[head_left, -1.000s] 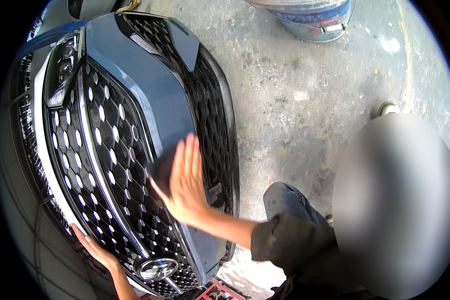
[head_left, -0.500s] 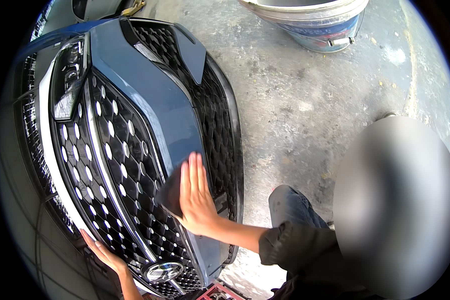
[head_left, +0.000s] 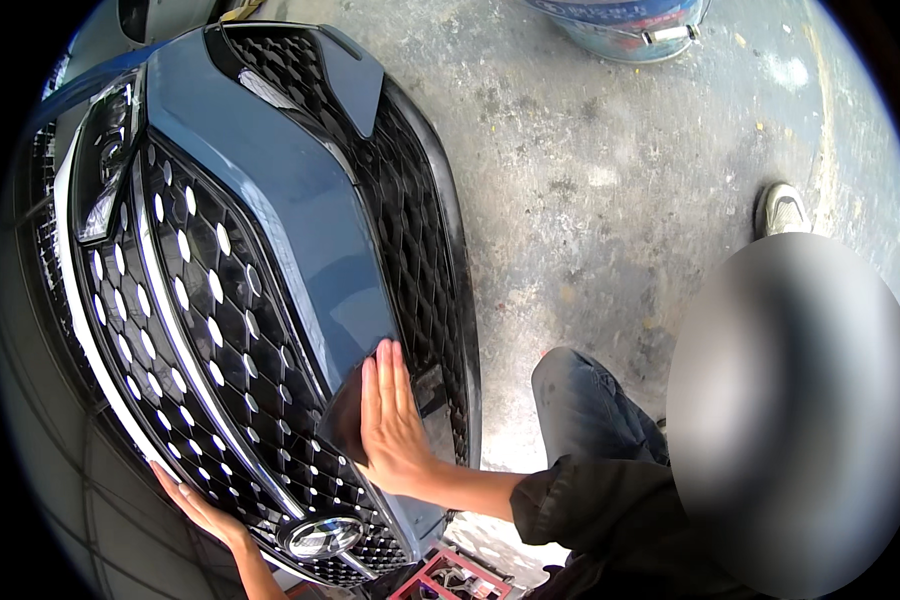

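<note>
A vehicle's front bumper with a blue-grey panel (head_left: 320,250) stands on its side along the left. My right hand (head_left: 395,430) lies flat on that panel, fingers stretched out and pointing away from me. Beside its thumb side is a dark, sheet-like piece (head_left: 345,415), partly beneath the hand; its material is unclear. My left hand (head_left: 202,512) rests with straight fingers on the white outer edge of the bumper, next to the black grille (head_left: 225,330) with its shiny inserts. An oval emblem (head_left: 322,538) sits between the two hands.
A bucket (head_left: 625,30) with a wire handle stands on the stained concrete floor (head_left: 590,180) at the far edge. A headlight (head_left: 110,160) is at the upper left. Red metal framing (head_left: 450,577) shows at the bottom. A bent knee in jeans (head_left: 585,410) and a shoe (head_left: 785,210) are at the right.
My right hand and the dark piece have slid nearer to me along the panel. The view has shifted, so more of the shoe and less of the bucket shows. My left hand stays on the edge.
</note>
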`<state>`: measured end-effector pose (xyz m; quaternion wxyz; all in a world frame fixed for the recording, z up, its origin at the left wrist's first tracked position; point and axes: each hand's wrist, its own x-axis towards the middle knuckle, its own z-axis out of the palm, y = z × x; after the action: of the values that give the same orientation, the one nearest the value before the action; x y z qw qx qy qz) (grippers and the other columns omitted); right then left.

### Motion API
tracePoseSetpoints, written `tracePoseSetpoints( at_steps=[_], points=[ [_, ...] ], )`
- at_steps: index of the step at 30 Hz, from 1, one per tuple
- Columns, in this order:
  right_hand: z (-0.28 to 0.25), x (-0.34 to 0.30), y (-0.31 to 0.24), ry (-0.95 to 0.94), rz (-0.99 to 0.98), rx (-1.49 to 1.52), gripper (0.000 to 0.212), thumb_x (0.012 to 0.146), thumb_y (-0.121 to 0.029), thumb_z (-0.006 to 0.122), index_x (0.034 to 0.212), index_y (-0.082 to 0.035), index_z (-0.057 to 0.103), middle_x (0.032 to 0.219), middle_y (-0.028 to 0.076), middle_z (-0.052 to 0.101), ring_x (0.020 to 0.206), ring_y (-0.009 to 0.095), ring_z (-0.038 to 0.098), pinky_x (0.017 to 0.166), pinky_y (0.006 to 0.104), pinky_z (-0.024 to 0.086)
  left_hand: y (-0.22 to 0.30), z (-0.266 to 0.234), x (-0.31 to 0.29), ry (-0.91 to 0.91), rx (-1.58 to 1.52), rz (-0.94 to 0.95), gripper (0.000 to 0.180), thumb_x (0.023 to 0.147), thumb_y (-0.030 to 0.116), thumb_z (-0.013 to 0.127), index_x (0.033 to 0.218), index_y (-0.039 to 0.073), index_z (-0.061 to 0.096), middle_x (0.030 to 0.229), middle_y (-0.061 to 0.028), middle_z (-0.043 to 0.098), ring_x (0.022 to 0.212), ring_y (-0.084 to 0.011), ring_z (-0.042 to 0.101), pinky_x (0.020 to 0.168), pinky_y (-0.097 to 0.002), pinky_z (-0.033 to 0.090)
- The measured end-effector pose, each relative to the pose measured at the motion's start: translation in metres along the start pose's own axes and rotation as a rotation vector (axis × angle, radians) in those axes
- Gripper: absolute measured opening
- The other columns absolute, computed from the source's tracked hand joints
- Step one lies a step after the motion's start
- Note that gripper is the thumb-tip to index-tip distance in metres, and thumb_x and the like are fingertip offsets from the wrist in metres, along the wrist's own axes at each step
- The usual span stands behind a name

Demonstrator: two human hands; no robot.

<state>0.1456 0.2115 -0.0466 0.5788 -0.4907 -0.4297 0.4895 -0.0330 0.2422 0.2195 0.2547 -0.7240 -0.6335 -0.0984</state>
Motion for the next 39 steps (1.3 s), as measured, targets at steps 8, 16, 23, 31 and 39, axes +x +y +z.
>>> tracePoseSetpoints(
  at_steps=[8,16,23,31,39],
  points=[
    [-0.004,0.031,0.003,0.138,0.046,0.083,0.097,0.101,-0.047,0.052,0.153,0.018,0.002,0.161,0.040,-0.005,0.152,0.053,-0.004,0.125,0.0564,0.004,0.002,0.000,-0.001,0.009,0.011,0.025,0.062,0.109,0.040,0.030,0.157,0.001,0.035,0.163,-0.0175,0.034,0.153,-0.0301,0.027,0.125,-0.0442,0.015],
    [-0.009,0.078,-0.005,0.160,0.102,-0.049,0.099,0.103,-0.056,0.042,0.153,0.019,0.000,0.162,0.039,-0.008,0.153,0.050,-0.006,0.125,0.0580,0.005,-0.007,0.002,0.000,0.023,0.003,0.013,0.065,0.108,0.044,0.034,0.157,0.001,0.035,0.163,-0.0168,0.034,0.153,-0.0296,0.027,0.125,-0.0441,0.016],
    [-0.005,0.044,-0.001,0.132,-0.024,-0.002,0.105,0.099,-0.056,0.049,0.149,0.024,0.005,0.158,0.046,-0.005,0.150,0.058,-0.004,0.123,0.0629,0.004,-0.005,0.002,0.000,0.007,0.044,-0.006,0.069,0.107,0.051,0.032,0.158,0.006,0.034,0.164,-0.0138,0.033,0.153,-0.0299,0.027,0.125,-0.0456,0.015],
    [-0.049,0.193,0.004,0.239,-0.289,-0.097,0.098,0.097,-0.044,0.062,0.150,0.022,0.013,0.159,0.042,0.009,0.153,0.051,0.005,0.126,0.0547,0.006,-0.001,0.001,-0.001,0.007,0.028,0.011,0.063,0.109,0.042,0.033,0.156,0.000,0.034,0.163,-0.0168,0.034,0.153,-0.0299,0.027,0.125,-0.0431,0.016],
    [-0.068,0.134,0.019,-0.011,-0.424,-0.277,0.098,0.079,-0.021,0.074,0.153,0.016,0.021,0.163,0.035,0.012,0.154,0.047,0.010,0.127,0.0520,0.010,-0.007,0.002,0.000,0.005,0.031,0.021,0.065,0.109,0.044,0.033,0.156,-0.001,0.035,0.163,-0.0170,0.034,0.153,-0.0304,0.027,0.125,-0.0432,0.016]
  ],
)
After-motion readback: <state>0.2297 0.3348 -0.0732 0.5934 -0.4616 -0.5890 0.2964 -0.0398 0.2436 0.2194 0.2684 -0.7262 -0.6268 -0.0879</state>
